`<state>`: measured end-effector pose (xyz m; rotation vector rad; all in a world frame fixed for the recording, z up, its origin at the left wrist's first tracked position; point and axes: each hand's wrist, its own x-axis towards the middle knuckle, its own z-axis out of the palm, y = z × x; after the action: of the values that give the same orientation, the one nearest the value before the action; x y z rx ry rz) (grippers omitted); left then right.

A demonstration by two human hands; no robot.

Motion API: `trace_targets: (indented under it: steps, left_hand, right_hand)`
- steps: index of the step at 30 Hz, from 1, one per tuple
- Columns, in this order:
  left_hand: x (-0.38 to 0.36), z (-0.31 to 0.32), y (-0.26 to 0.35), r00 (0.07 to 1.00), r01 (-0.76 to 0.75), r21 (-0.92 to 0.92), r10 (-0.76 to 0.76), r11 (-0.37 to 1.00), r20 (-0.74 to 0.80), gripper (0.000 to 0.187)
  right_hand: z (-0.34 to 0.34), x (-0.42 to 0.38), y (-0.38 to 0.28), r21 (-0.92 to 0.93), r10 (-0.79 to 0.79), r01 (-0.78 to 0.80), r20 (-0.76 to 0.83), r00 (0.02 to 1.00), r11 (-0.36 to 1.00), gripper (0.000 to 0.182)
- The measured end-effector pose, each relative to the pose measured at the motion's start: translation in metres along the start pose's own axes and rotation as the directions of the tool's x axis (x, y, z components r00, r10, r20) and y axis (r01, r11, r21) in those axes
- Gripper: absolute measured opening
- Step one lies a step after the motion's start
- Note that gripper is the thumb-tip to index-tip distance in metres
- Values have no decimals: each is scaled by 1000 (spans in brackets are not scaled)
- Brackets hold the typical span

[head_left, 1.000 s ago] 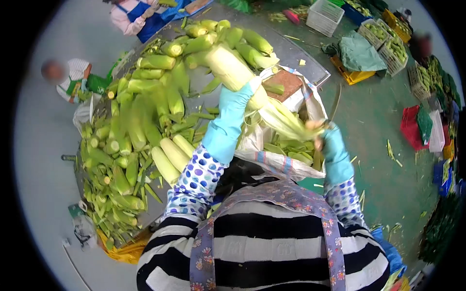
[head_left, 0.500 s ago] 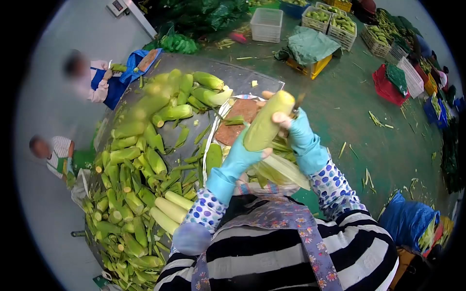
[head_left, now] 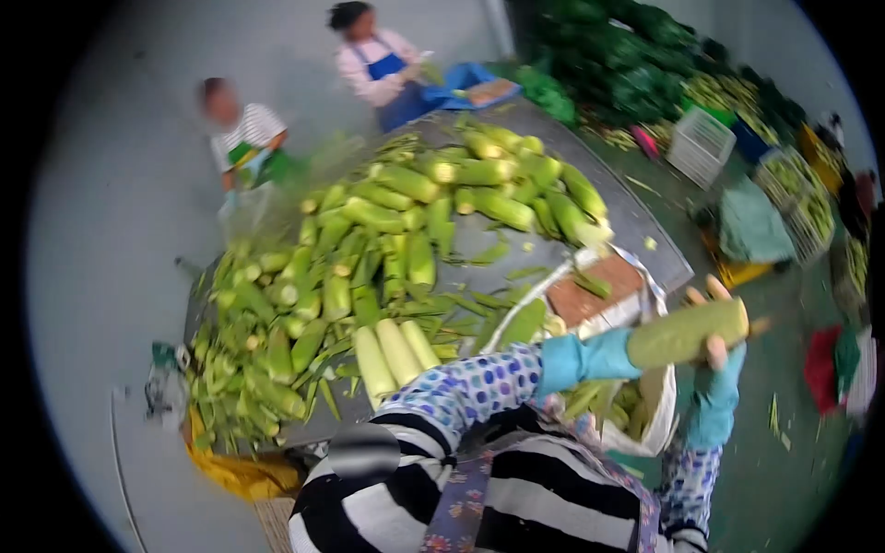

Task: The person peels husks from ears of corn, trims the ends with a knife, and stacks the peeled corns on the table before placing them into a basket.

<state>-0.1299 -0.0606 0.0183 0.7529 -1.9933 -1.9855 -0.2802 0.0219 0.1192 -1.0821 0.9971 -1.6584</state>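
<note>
A pale green ear of corn [head_left: 678, 334], stripped of its outer husk, lies in my left hand [head_left: 595, 358], which wears a light-blue fingerless glove and is closed around it. My right hand [head_left: 721, 373], gloved the same way, touches the ear near its cut end. From behind that end a narrow brownish tip, like a small knife, sticks out of my right hand, blurred. Below both hands is a white sack [head_left: 662, 405] holding green husks. Next to my left sleeve, several peeled ears of corn [head_left: 399, 352] lie side by side on the grey table [head_left: 479, 241].
Unpeeled corn [head_left: 376, 212] heaps across the table. A brown board [head_left: 599, 290] lies at its near edge. Two people [head_left: 247, 138] [head_left: 383, 69] stand beyond the table. Crates [head_left: 701, 147] and a green-covered yellow crate [head_left: 754, 221] stand on the floor at right.
The view has swung left, so table and corn appear further right. The ear has tipped from near upright to almost level. The pale husk that hung below it is out of sight.
</note>
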Motion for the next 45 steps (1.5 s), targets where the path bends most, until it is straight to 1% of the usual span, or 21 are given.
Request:
trace_targets:
  steps: [7,9,10,12,13,16,19,22,25,26,27,29,30,32,33,34,35,37,39,42,45]
  left_hand:
    - [13,-21,-38,1000,-4,269,3,963,5,46]
    - [13,-24,-57,1000,-14,365,18,931,-7,47]
    - [11,-27,-65,999,-25,423,39,906,-24,48]
    - [10,-26,-84,995,-48,527,84,848,-45,50]
    - [10,-22,-96,991,-73,574,122,816,-47,51]
    - [11,-7,-134,937,-201,661,339,723,-85,54]
    - [-23,1,-49,983,-91,829,185,552,-15,72]
    - [-20,-7,-42,919,-291,712,394,639,21,83]
    - [-43,-5,14,673,-489,644,724,588,-151,85]
    - [-46,-6,24,558,-539,635,799,553,-223,86]
    - [-45,-7,25,569,-534,628,790,567,-229,86]
    - [-44,-9,26,445,-632,662,888,403,-115,62]
    - [-51,-9,22,449,-629,660,885,410,-122,62]
    - [-66,-10,14,680,-350,740,699,574,-221,62]
    - [-70,-13,12,725,-340,637,624,691,-290,57]
    - [-76,-17,9,722,-331,638,622,696,-304,57]
    - [-83,-20,5,819,-308,342,430,888,-379,55]
    - [-96,-17,3,924,-160,-131,102,978,-369,50]
    - [-100,-11,-2,920,-172,-168,97,971,-379,53]
    - [-103,-8,4,950,-172,-260,90,950,-300,53]
    - [-106,-3,7,952,-181,-297,91,937,-293,52]
  right_hand:
    - [13,8,-7,-64,-70,75,75,995,995,95]
    - [32,-2,-18,-661,92,334,522,848,672,85]
    - [53,-9,-25,-711,25,508,593,805,487,77]
    - [30,7,16,-369,-43,159,304,952,916,75]
    - [23,11,20,-120,25,-4,172,985,993,73]
    - [-1,33,19,501,187,-120,-84,979,857,76]
    - [-20,37,40,600,264,-151,-104,959,785,76]
    - [-15,20,54,682,403,-276,-31,915,678,70]
    - [-2,-3,71,761,504,-384,88,859,523,65]
    - [1,-7,80,735,585,-433,62,808,521,64]
    - [2,-13,98,703,628,-489,78,775,516,59]
    - [17,-21,109,627,760,-575,-43,649,526,47]
    - [-2,-28,129,626,765,-580,-42,642,521,47]
    - [-38,-35,147,28,699,-698,-26,715,715,49]
    - [-38,-35,131,-229,664,-656,-52,746,719,47]
    - [-24,-38,115,-234,575,-627,-257,777,743,41]
    - [-18,-38,92,-297,533,-555,-159,831,777,41]
    - [-9,-40,59,-344,502,-489,-59,863,801,44]
    - [1,-33,42,-786,346,57,334,877,615,53]
    - [22,-30,30,-906,421,172,339,841,387,53]
    - [22,-28,42,-925,465,175,326,823,338,49]
